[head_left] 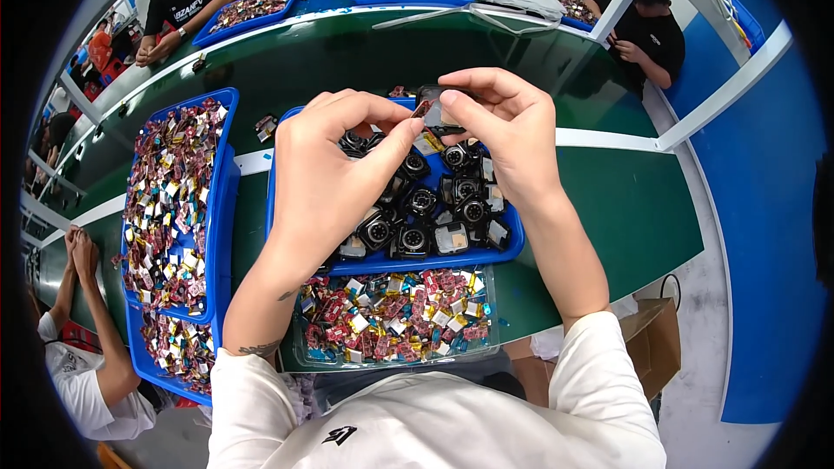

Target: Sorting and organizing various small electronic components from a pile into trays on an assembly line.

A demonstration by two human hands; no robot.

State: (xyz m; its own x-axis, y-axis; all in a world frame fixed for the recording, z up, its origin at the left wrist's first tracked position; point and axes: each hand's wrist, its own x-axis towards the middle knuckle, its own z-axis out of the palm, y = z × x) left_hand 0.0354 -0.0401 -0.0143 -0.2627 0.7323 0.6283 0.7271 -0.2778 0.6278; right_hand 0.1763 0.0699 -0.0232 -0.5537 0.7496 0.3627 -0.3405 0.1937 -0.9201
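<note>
Above the far part of a blue tray [391, 266], my two hands meet at a small part. My left hand [343, 143] is closed, thumb and forefinger pinching a small red circuit board [423, 108]. In my right hand [508, 126], thumb and fingers grip a black watch case [450, 97], tilted up against the board; my fingers cover some of it. Below lie several black watch cases [413, 240] with round backs, jumbled in the tray. Nearer to me, a clear tray [497, 308] holds a heap of red circuit boards with silver and yellow battery cells [395, 317].
Stacked blue trays [228, 208] of similar boards stand at my left on the green table [599, 234]. Across it are more trays [408, 0] and co-workers [187, 0]. A white post [730, 87] rises at the right; a cardboard box [651, 343] stands below.
</note>
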